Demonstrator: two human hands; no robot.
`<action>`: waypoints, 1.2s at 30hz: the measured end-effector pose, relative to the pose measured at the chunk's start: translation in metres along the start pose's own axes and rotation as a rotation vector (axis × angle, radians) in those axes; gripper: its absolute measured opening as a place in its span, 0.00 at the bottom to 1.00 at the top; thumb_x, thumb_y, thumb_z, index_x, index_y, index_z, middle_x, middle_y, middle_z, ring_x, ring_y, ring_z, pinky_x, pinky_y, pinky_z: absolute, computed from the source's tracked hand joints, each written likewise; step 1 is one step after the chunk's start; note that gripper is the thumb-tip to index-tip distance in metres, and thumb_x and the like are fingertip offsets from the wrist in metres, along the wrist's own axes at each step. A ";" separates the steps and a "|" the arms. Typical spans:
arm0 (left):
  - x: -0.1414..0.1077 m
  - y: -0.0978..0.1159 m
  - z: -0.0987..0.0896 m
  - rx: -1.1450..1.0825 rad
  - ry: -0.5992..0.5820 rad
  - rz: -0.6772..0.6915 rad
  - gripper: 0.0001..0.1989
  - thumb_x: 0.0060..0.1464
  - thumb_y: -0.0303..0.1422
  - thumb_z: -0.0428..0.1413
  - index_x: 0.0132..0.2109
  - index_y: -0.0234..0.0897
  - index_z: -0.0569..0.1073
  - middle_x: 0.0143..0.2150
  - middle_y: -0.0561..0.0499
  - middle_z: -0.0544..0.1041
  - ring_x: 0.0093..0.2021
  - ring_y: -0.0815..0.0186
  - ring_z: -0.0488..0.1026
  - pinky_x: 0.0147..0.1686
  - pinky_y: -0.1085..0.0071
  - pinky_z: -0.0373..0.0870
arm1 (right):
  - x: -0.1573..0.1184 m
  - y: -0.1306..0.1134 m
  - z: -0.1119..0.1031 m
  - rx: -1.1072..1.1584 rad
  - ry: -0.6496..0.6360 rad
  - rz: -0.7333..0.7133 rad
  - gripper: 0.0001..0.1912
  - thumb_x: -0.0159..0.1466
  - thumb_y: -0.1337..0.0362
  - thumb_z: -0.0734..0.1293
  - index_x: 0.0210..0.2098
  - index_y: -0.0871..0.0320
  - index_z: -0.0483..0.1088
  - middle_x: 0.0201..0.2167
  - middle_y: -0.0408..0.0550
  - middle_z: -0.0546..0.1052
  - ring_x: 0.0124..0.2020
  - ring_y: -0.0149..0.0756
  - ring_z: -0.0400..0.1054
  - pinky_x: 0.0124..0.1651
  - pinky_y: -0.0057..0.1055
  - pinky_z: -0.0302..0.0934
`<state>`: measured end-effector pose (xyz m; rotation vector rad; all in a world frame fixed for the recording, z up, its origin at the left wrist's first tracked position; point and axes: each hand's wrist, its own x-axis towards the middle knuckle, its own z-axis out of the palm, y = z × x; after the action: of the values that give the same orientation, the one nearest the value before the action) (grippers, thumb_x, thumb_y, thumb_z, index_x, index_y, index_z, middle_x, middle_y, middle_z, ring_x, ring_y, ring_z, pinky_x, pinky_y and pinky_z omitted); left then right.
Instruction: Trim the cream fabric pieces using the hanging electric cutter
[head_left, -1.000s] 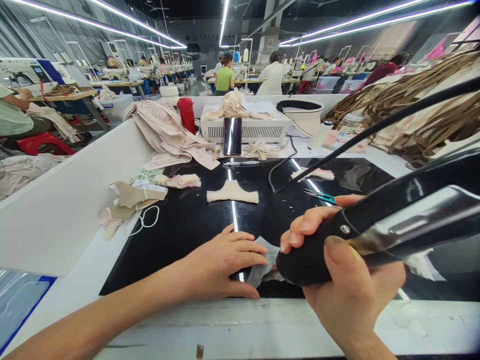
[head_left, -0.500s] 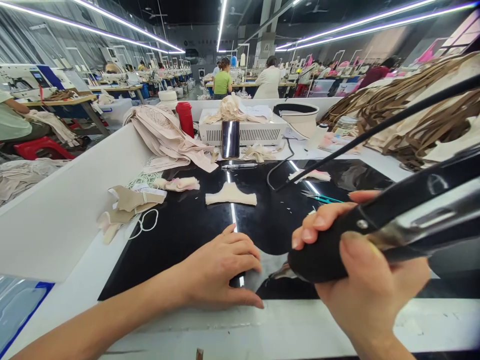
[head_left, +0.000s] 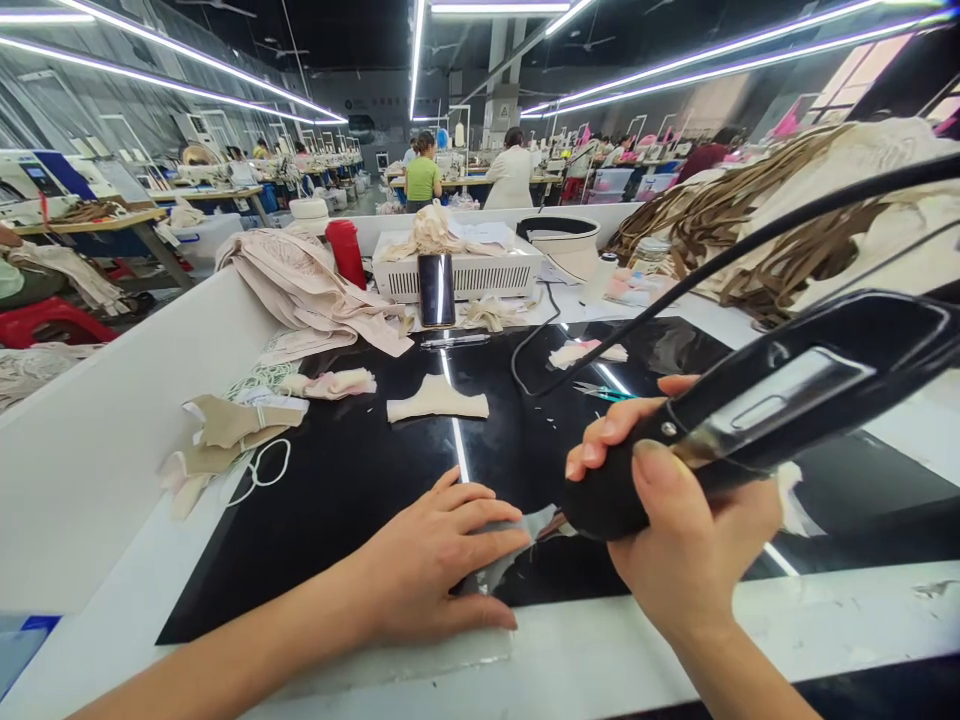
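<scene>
My right hand (head_left: pixel 675 510) is wrapped round a thick black handheld tool (head_left: pixel 720 420) with a cable, its narrow metal tip pointing down-left. That tip meets the edge of a thin, greyish translucent sheet (head_left: pixel 499 572) on the black mat (head_left: pixel 352 500). Across the sheet lies my left hand (head_left: pixel 450 550), palm down with fingers spread, just left of the tip. Beyond it a cream fabric piece (head_left: pixel 437 400) rests flat on the mat.
Teal scissors (head_left: pixel 611 393), a pen (head_left: pixel 455 342) and fabric scraps (head_left: pixel 330 384) lie on the mat. A phone (head_left: pixel 436 290) leans on a white box (head_left: pixel 487 275). Piled straps (head_left: pixel 697 220) are at right; a cable loops mid-mat. People sit further back.
The view has shifted, so most things appear further left. The tool has tilted and its body now shows more. My left hand has flattened with its fingers stretched over the sheet.
</scene>
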<state>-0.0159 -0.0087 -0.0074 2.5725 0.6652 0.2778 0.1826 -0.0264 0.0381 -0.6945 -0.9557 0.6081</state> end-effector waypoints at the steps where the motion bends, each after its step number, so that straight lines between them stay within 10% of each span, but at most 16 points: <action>1: 0.000 0.000 -0.001 0.004 -0.006 -0.003 0.32 0.62 0.49 0.61 0.68 0.46 0.67 0.68 0.47 0.70 0.69 0.49 0.63 0.71 0.36 0.46 | -0.001 0.001 0.000 0.001 -0.005 -0.001 0.21 0.60 0.59 0.78 0.49 0.53 0.69 0.31 0.40 0.76 0.25 0.34 0.71 0.25 0.34 0.71; 24: 0.000 0.002 -0.005 -0.057 -0.017 -0.012 0.31 0.62 0.47 0.62 0.68 0.46 0.67 0.68 0.46 0.70 0.68 0.49 0.63 0.71 0.34 0.44 | 0.012 0.007 -0.010 -0.138 0.027 -0.088 0.17 0.65 0.64 0.73 0.51 0.52 0.69 0.30 0.38 0.75 0.26 0.34 0.70 0.28 0.36 0.68; 36: 0.003 -0.008 0.006 -0.117 0.304 -0.274 0.08 0.61 0.25 0.60 0.46 0.40 0.76 0.61 0.46 0.74 0.65 0.56 0.66 0.65 0.56 0.66 | 0.021 0.002 -0.029 -0.403 -0.007 -0.127 0.21 0.66 0.52 0.72 0.56 0.49 0.73 0.47 0.47 0.77 0.42 0.42 0.74 0.47 0.43 0.71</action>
<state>-0.0144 -0.0034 -0.0163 2.3135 1.0651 0.6029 0.2174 -0.0177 0.0356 -0.9802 -1.1331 0.3058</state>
